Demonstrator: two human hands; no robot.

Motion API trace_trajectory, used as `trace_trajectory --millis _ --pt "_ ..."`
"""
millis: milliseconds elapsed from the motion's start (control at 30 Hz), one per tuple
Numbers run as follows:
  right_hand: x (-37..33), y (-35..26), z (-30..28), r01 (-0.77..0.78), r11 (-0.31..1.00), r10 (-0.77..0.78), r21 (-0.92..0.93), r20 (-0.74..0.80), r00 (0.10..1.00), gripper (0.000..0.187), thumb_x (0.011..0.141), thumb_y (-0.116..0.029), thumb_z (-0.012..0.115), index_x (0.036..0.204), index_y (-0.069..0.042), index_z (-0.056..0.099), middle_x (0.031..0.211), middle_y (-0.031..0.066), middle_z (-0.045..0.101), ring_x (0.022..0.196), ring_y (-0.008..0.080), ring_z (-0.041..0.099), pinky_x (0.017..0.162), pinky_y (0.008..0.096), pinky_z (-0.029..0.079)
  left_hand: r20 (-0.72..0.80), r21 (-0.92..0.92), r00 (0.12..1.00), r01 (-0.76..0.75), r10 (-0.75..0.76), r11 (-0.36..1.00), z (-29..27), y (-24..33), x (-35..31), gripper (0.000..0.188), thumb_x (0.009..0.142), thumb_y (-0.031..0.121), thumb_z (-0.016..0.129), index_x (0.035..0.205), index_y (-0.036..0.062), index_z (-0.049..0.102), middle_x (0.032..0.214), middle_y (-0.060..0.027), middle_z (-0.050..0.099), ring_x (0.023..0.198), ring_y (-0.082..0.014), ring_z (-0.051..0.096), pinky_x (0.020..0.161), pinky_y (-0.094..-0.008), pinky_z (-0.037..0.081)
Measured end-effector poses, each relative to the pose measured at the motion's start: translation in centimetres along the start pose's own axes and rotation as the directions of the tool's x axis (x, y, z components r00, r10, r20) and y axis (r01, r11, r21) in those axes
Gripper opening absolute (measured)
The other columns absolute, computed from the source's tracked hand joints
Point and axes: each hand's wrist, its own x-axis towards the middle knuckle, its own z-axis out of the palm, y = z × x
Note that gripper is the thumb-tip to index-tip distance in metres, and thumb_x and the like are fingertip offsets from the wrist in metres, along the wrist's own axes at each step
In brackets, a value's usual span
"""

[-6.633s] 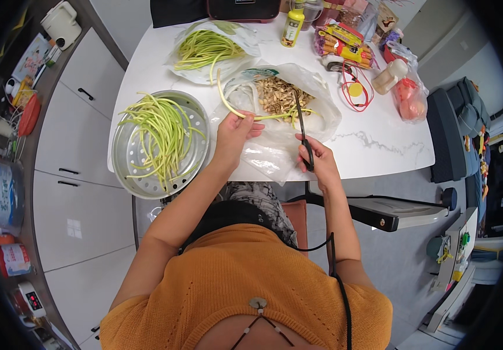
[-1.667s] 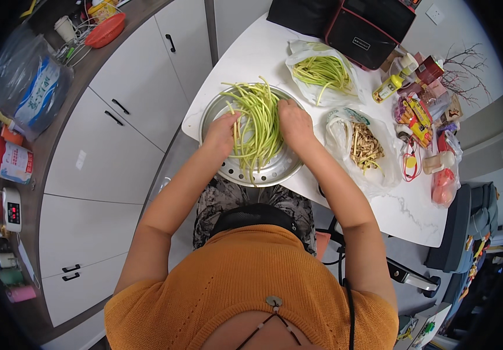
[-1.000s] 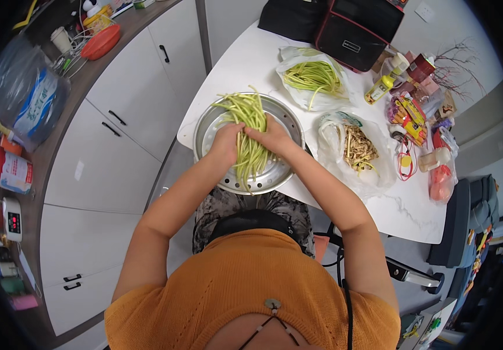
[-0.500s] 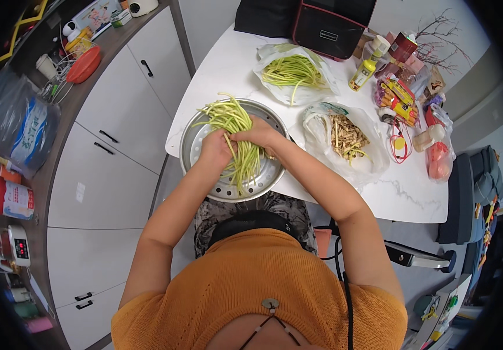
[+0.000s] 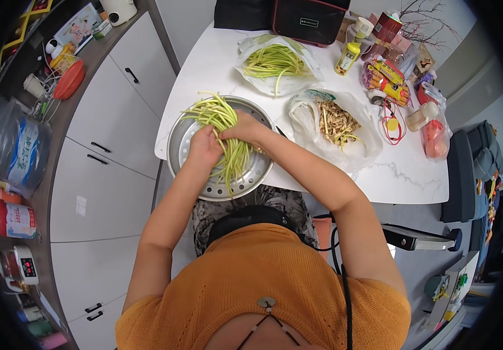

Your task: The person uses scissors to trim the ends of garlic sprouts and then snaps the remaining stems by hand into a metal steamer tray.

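Green stems: A loose, slightly bent bunch of green stems [image 5: 237, 158] lay in both hands over the steel basin, near the desk's close left edge; the upper ends leaned toward the far rim and the lower ends trailed toward the near one.
Left hand: The left hand [image 5: 206, 149] was curled against the left flank of the bunch, fingers bent inward.
Right hand: The right hand [image 5: 241, 128] closed on the bunch from the far right side, just beside the left one, its fingertips partly hidden.
Steel basin: The steel basin [image 5: 257, 176], round and perforated, stood beneath the bunch; whether the bunch was wholly lifted from its floor could not be told.
Step in hand: The hold suggested that the stems were being gathered and evened into one bundle.
Demand of the next move: Any shift of the bundle would probably have called for joint support, since the untied ends could splay or slip out.
Bags: Beyond the basin lay a white bag [image 5: 312, 71] with more stems; to its right and nearer, a translucent bag [image 5: 305, 131] held brownish trimmings [image 5: 336, 121].
Desk margin: A yellow bottle [image 5: 348, 57] and a red cord [image 5: 402, 132] occupied the right part of the white desk [image 5: 418, 185].
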Motion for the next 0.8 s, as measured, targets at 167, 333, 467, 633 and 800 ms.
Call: trace_trajectory --millis 167,333,467,633,800 --pt "-1.0 -0.4 -0.2 -0.038 0.994 0.018 -0.107 -0.177 0.984 0.063 0.054 -0.017 0.077 0.109 0.004 0.054 0.098 0.0167 0.062 0.088 0.0227 0.062 0.077 0.0299 0.049 0.044 0.016 0.999 0.001 -0.001 1.000 -0.2 -0.1 0.4 0.029 0.094 0.015 0.036 0.117 0.0021 0.047 0.113 -0.0133 0.057 0.103 -0.0263 0.055 0.089 -0.0440 0.043" --pt "-0.3 0.3 -0.7 -0.039 0.996 0.021 -0.075 -0.230 0.973 0.065 0.057 -0.015 0.077 0.113 0.004 0.049 0.099 0.0168 0.062 0.091 0.0238 0.061 0.079 0.0307 0.049 0.047 0.026 0.998 0.048 -0.050 0.998 0.0 0.5 0.3 0.022 0.092 0.014 0.043 0.109 0.0036 0.051 0.104 -0.0123 0.060 0.097 -0.0253 0.057 0.087 -0.0461 0.043" --pt "-1.2 -0.9 -1.3 -0.003 0.996 0.026 0.085 -0.271 0.962 0.055 0.061 -0.005 0.071 0.111 0.004 0.051 0.095 0.0138 0.062 0.083 0.0214 0.062 0.072 0.0310 0.051 -0.008 -0.055 0.997 0.079 -0.080 0.995 1.1 1.4 -1.5 0.018 0.091 0.013 0.045 0.106 0.0034 0.049 0.108 -0.0176 0.055 0.105 -0.0283 0.053 0.091 -0.0510 0.040" --pt "-2.6 -2.5 -2.4 -0.032 0.974 0.087 0.226 -0.237 0.968 0.043 0.063 0.002 0.063 0.106 0.003 0.056 0.087 0.0108 0.062 0.074 0.0191 0.061 0.064 0.0301 0.051 -0.130 -0.011 0.991 0.011 -0.013 1.000 0.0 2.2 -2.4 0.022 0.091 0.015 0.048 0.110 0.0031 0.047 0.121 -0.0193 0.047 0.112 -0.0288 0.049 0.095 -0.0474 0.039" --pt "-3.5 -3.3 -2.8 -0.062 0.940 0.136 0.335 -0.200 0.970 0.039 0.066 0.005 0.060 0.104 0.003 0.056 0.087 0.0099 0.061 0.071 0.0184 0.061 0.062 0.0306 0.051 -0.149 0.031 0.988 -0.020 0.025 0.999 -0.6 2.5 -2.5 0.024 0.090 0.016 0.051 0.110 0.0019 0.048 0.121 -0.0175 0.049 0.113 -0.0288 0.049 0.095 -0.0424 0.040"
